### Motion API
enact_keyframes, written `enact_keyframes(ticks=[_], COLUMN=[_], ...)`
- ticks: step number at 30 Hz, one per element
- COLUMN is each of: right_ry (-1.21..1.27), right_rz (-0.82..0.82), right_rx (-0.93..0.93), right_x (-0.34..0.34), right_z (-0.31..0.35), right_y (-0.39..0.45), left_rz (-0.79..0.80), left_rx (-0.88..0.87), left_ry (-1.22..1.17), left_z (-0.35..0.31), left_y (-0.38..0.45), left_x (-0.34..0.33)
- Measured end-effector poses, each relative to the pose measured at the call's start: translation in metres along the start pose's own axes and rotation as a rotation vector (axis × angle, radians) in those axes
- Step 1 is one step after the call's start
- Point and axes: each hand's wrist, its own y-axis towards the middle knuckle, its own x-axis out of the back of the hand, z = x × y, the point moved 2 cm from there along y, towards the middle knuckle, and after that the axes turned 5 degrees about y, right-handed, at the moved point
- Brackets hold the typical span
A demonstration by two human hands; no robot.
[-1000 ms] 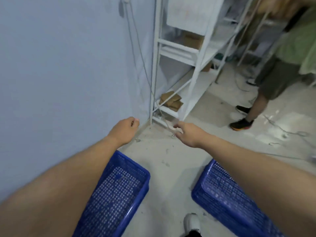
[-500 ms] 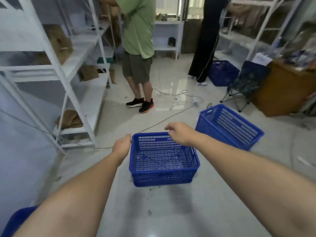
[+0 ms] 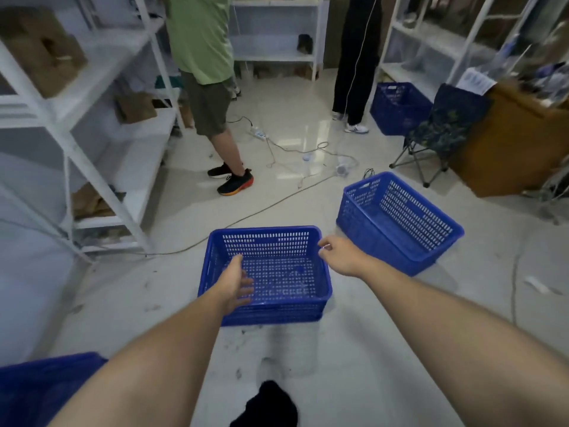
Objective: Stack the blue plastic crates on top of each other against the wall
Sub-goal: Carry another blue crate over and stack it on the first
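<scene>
A blue plastic crate sits on the floor straight ahead, empty. My left hand hovers open over its left rim, fingers spread toward the inside. My right hand is at the crate's right rim with fingers loosely curled; it holds nothing that I can see. A second blue crate lies tilted on the floor to the right. A third blue crate stands far back by the right shelves. Part of another blue crate shows at the lower left.
White metal shelving with cardboard boxes lines the left. Two people stand ahead, one in a green shirt, one in black trousers. Cables run across the floor. A folding chair and brown desk stand at right.
My view swung from the wall corner to the room. Both hands dropped closer to the middle crate, the left one opening over its left rim.
</scene>
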Motion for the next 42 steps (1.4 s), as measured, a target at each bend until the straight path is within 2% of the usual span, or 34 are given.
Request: enact_keyframes(ticks=[5, 9, 13, 15, 21, 24, 27, 32, 37, 39, 42], right_ry=[-0.136, -0.148, -0.268, -0.311, -0.186, -0.13, -0.144, -0.036, -0.216, -0.366, -0.443], right_rz=[0.114, 0.087, 0.183, 0.186, 0.137, 0.171, 0.284, 0.341, 0.518, 0.57, 0.488], right_rx=[-0.085, -0.137, -0.224, -0.237, -0.19, -0.165, -0.157, -0.219, -0.273, -0.22, -0.148], right_x=[0.02, 0.037, 0.053, 0.064, 0.06, 0.036, 0.005, -0.056, -0.151, -0.187, -0.233], right_z=[0.012, 0.028, 0.035, 0.035, 0.079, 0.091, 0.086, 0.052, -0.021, -0.05, -0.088], right_y=[0.082, 0.145, 0.221, 0.234, 0.336, 0.389, 0.444, 0.546, 0.646, 0.68, 0.721], left_rz=[0.006, 0.005, -0.043, -0.104, -0.096, -0.136, -0.188, -0.395, -0.519, -0.618, -0.77], left_rx=[0.102, 0.238, 0.235, 0.201, 0.336, 0.421, 0.479, 0.58, 0.754, 0.8, 0.821], left_ry=[-0.078, -0.138, -0.28, -0.321, -0.332, -0.416, -0.466, -0.576, -0.61, -0.64, -0.693], left_z=[-0.017, -0.038, -0.078, -0.087, -0.069, -0.049, -0.029, 0.02, 0.079, 0.103, 0.136], left_y=[0.074, 0.14, 0.199, 0.204, 0.256, 0.281, 0.306, 0.364, 0.429, 0.459, 0.488], left_x=[0.019, 0.041, 0.047, 0.041, 0.047, 0.048, 0.039, 0.02, -0.009, -0.024, -0.042])
